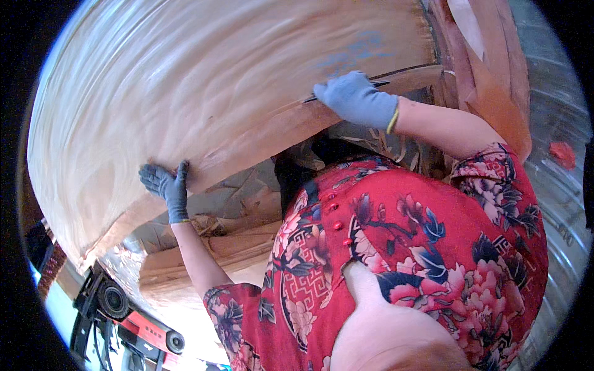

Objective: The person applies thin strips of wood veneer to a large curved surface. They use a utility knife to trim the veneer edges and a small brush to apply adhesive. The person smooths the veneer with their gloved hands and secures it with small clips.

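A large, thin, pale wood veneer sheet [247, 68] spreads in front of me, with blue marks on its upper right part. My left hand [166, 185], in a grey-blue glove, lies on the sheet near its close edge, fingers stretched and thumb apart. Farther right, my right hand [356, 100], in a light blue glove, is closed at the close edge. A thin dark thing [381, 83] shows beside the fist; I cannot tell whether it is a blade or a gap. A narrow veneer strip [260, 145] runs along the edge between my hands.
Torn veneer scraps [232, 201] lie below the sheet's edge. Brown veneer pieces [495, 74] stand at the right. A red scrap [562, 154] lies on the grey floor [557, 210]. Red and black equipment with round speaker-like parts [113, 300] stands at the lower left.
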{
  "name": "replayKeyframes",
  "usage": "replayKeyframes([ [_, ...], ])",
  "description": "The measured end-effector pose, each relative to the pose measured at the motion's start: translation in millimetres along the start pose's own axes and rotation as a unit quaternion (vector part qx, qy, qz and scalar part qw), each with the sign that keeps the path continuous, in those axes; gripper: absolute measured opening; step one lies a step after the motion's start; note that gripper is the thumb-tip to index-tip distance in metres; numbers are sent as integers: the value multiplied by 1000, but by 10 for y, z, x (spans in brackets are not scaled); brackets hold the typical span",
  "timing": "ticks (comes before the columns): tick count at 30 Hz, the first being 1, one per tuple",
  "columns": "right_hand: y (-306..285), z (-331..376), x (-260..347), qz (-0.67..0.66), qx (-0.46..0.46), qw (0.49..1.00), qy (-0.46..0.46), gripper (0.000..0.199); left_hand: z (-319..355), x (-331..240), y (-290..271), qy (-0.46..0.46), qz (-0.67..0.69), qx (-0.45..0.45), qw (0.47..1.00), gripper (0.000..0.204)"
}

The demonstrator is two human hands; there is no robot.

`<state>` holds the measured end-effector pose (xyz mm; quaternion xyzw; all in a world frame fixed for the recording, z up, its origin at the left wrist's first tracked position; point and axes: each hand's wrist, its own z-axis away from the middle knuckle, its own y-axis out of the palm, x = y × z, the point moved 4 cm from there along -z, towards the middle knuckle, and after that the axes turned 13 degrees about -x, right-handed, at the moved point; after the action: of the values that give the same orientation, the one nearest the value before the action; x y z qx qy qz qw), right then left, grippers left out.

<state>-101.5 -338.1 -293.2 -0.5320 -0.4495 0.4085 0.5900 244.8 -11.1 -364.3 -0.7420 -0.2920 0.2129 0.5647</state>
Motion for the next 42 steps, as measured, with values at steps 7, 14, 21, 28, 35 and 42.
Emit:
replayKeyframes([
  [7, -9, 142, -129, 22, -10, 999, -22, 9, 82, 323, -9, 11, -21, -10, 1000, 113],
  [14, -29, 494, -597, 78, 15, 997, 17, 18, 94, 283, 45, 19, -16, -37, 999, 115],
  [21, 0, 775, -1122, 97, 41, 994, 34, 11, 51, -117, 1, -14, -23, -27, 999, 115],
  [28, -178, 512, -665, -22, -100, 995, 17, 20, 44, -384, 103, 1, 12, -59, 998, 111],
  [35, -410, -694, 621, -127, -196, 971, -45, 24, -206, -767, -5, -114, 99, -32, 988, 98],
  [42, -246, -739, 419, -53, -187, 980, -36, 24, -226, -1067, -123, -204, 355, -115, 905, 94],
])
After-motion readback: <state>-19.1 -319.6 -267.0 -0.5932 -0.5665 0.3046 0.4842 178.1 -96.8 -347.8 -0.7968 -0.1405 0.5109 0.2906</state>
